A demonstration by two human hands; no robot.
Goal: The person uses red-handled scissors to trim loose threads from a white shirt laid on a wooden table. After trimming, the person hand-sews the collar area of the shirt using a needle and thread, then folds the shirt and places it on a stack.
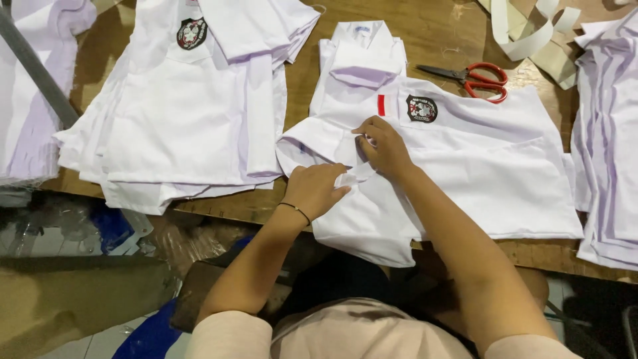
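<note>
White short-sleeved cotton shirt w/ dark round chest badge (465, 159) lies flat on brown wooden table (438, 33), centre-right. Left hand (314, 189) & right hand (384, 147) both pinch its front edge, fingers clamped on fabric. Red-handled scissors (475, 80) just above; stack of folded white shirts (193, 106) to left.

shirt (465, 166) flat on table (438, 33), collar at far edge, hem overhanging near edge | left hand (316, 189) and right hand (384, 147) on shirt's left part, right beyond left | stack of shirts (186, 119) left of it | scissors (475, 80) behind it, on table | second pile (608, 133) right | strips (531, 33) far right corner
</note>
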